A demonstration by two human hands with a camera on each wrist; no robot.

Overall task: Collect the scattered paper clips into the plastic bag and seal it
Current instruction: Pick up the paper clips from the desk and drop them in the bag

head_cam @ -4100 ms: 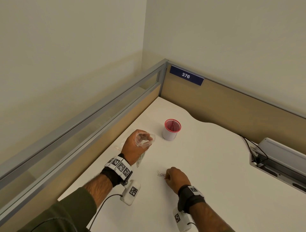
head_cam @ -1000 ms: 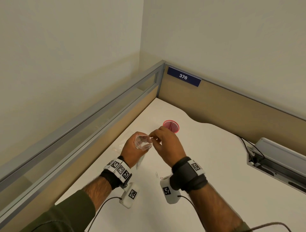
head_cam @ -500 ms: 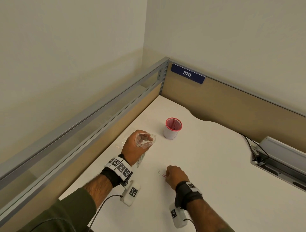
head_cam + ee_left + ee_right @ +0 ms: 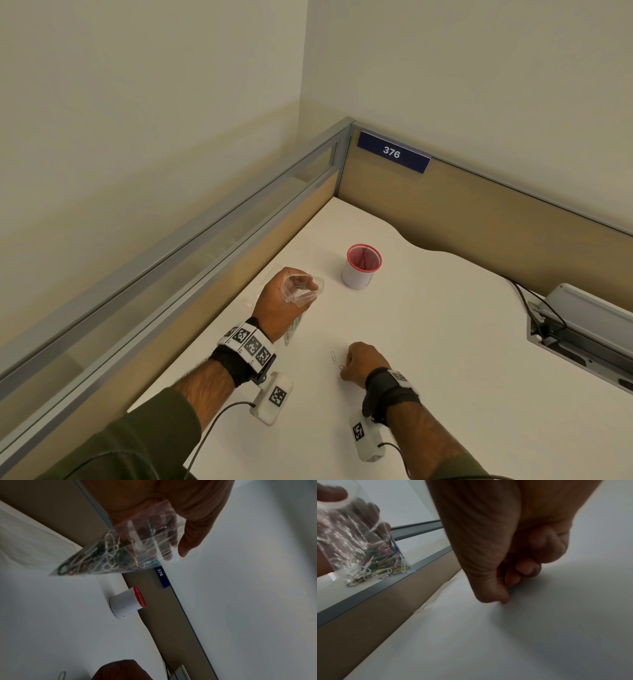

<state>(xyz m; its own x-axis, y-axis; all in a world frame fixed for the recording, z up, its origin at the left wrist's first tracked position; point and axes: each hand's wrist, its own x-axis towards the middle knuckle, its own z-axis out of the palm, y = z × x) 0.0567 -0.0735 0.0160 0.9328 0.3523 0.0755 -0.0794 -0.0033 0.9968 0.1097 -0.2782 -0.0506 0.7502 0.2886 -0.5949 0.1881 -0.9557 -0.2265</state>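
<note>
My left hand (image 4: 277,305) grips a clear plastic bag (image 4: 303,291) above the white desk and holds its mouth open upward. Several coloured paper clips (image 4: 102,555) fill the bag's lower corner, also seen in the right wrist view as paper clips (image 4: 385,563). My right hand (image 4: 346,366) is down on the desk with curled fingers. Its thumb and fingertips (image 4: 504,599) pinch a red paper clip (image 4: 342,367). A pale paper clip (image 4: 333,356) lies flat just to the left of that hand, and shows as a paper clip (image 4: 62,674) in the left wrist view.
A white cup with a red mesh rim (image 4: 359,270) stands behind the bag. A grey cable box (image 4: 582,329) with black leads sits in the desk at right. Partition walls (image 4: 445,219) close the far and left sides. A scrap of clear plastic (image 4: 248,303) lies by the left partition.
A second ago my right hand was up at the bag's mouth. It has dropped to the desk and closed its fingertips on the red clip. The left hand and bag stayed put.
</note>
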